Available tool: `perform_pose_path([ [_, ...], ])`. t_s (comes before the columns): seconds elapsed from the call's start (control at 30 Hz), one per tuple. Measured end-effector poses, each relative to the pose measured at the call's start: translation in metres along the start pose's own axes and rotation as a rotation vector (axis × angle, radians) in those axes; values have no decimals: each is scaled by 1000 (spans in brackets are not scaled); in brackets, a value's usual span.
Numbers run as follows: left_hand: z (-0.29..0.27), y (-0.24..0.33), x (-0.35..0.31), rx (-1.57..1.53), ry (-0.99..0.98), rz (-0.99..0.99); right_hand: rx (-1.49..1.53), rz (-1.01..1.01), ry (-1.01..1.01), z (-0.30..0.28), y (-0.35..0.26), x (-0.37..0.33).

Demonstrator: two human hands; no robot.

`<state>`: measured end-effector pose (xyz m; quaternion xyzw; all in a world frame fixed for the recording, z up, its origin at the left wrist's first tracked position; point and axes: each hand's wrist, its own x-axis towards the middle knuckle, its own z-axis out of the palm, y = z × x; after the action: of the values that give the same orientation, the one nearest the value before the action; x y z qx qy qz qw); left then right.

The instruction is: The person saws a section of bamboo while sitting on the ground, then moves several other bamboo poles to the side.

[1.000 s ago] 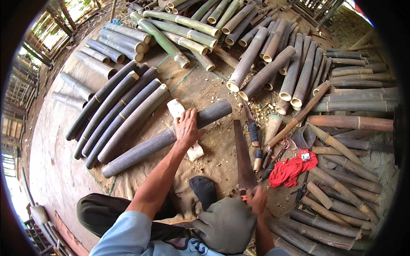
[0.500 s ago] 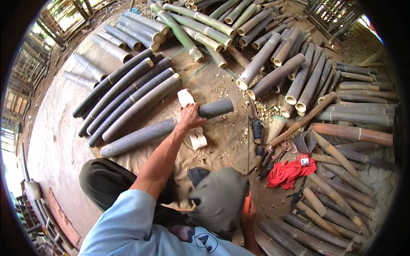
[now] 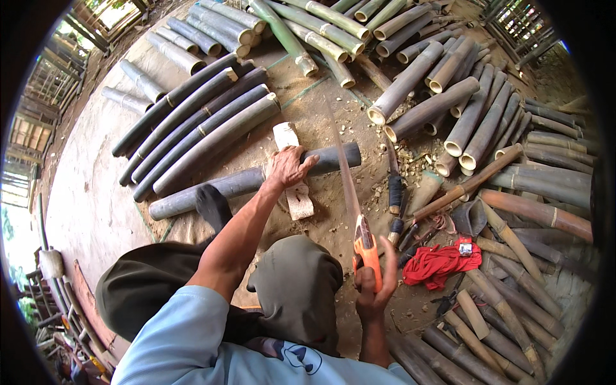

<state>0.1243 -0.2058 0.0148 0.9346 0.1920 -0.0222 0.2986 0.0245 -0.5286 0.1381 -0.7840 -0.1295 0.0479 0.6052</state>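
A dark grey bamboo pole lies slantwise across a pale notched wooden block on the ground. My left hand is wrapped over the pole where it crosses the block, thumb stretched toward the short right end. In my right hand, in front of my right knee, is a handsaw with an orange handle; some fingers curl round the grip while others are stretched out. Its long thin blade points up and away, passing over the pole's right end as seen from here; whether it touches cannot be told.
Dark bamboo poles lie in a row to the left. Cut bamboo lengths pile up at the far side and right. A black-wrapped long-handled blade and a red cloth lie on the right, among wood chips.
My right hand has come up from beside my knee, bringing the saw forward into full view. The left hand keeps its hold on the pole. My left foot now shows near the pole.
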Motion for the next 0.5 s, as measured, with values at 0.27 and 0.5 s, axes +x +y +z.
perform_pose_path([
  [0.27,2,6,2,34,28,33,-75,45,-127,6,-9,3],
  [0.5,4,-6,-1,52,63,53,-38,84,-155,9,-19,-9],
])
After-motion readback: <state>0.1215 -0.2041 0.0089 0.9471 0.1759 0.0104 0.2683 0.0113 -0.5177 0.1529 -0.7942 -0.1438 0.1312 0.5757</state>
